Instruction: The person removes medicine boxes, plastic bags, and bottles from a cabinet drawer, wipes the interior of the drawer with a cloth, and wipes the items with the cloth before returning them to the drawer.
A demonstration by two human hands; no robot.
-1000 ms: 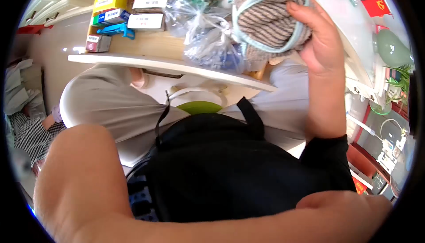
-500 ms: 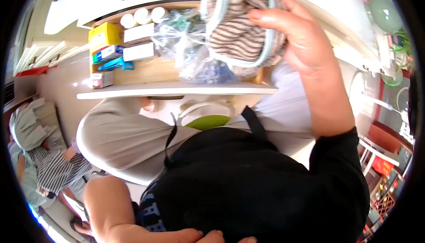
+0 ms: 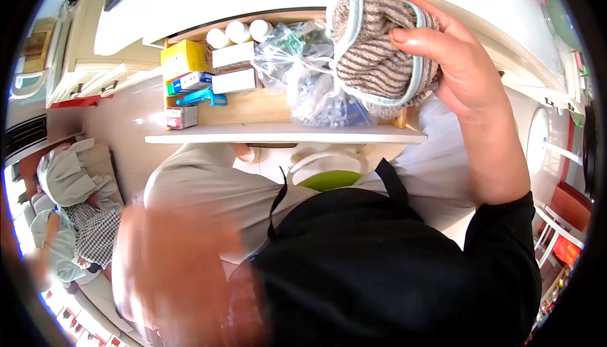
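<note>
one striped cloth bundle [image 3: 373,68] with pale blue edging is held up over the right end of the pulled-out drawer [image 3: 284,134], overlapping a clear plastic bag [image 3: 313,94] from this angle. three white bottles [image 3: 238,32] stand beside white boxes [image 3: 232,82], apparently grouped by shape to save room. right hand [image 3: 465,62]: thumb pressed into the cloth, fingers behind, likely keeping loose folds together. left hand [image 3: 183,252]: blurred, low on the person's left; i cannot tell its finger spread or whether it holds anything.

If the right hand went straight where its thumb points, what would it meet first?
Beyond its striped cloth, the right hand would probably meet the clear plastic bags, or pass above them: depth is unclear.
</note>
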